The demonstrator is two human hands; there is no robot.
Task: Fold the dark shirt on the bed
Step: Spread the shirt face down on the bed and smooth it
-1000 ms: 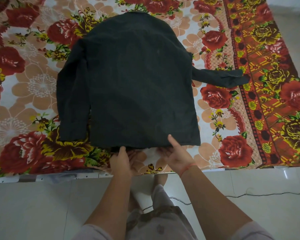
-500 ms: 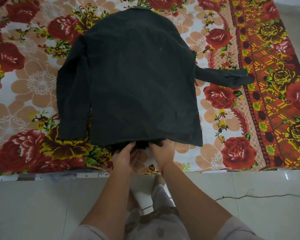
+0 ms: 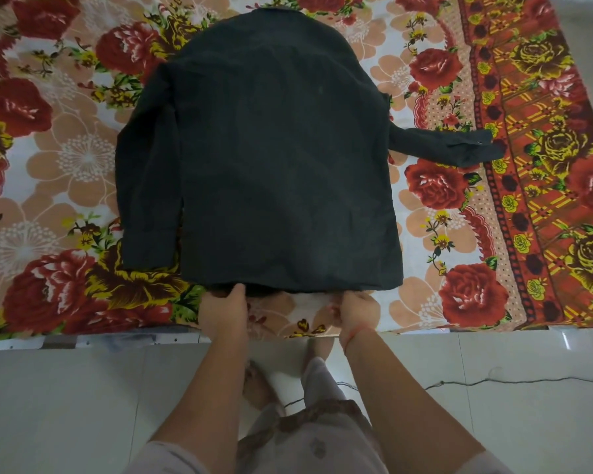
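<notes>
- The dark shirt (image 3: pixel 271 159) lies spread flat, back upward, on the bed (image 3: pixel 459 302), its collar at the far end and its hem close to the near edge
- The left sleeve (image 3: pixel 148 186) lies straight down beside the body; the right sleeve (image 3: pixel 442 145) sticks out sideways across the sheet
- The left hand (image 3: pixel 223 311) grips the hem, fingers tucked at its edge
- The right hand (image 3: pixel 358 311) is curled at the hem; whether it has cloth in it I cannot tell
- Judged from this, no fold is made yet: the shirt is only laid out, and the sleeves and body are left to fold
</notes>
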